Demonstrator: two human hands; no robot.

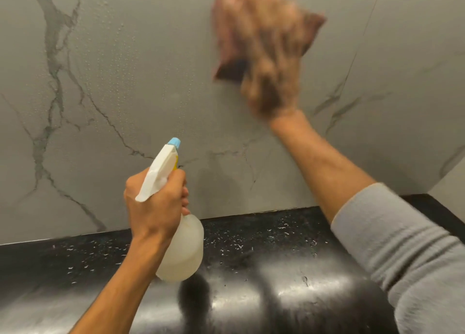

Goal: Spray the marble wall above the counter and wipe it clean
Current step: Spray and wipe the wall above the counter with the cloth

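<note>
The grey marble wall with dark veins fills the upper view; fine spray droplets cover its left and middle part. My left hand grips a white spray bottle by the neck, its blue nozzle tip pointing up at the wall. My right hand, blurred by motion, presses a reddish-brown cloth flat against the wall high up at the centre right. The cloth spreads out under the palm and fingers.
A glossy black counter runs along the bottom, speckled with droplets and light glare. A thin vertical seam crosses the wall at the right. The counter turns a corner at the far right, under a lighter wall panel.
</note>
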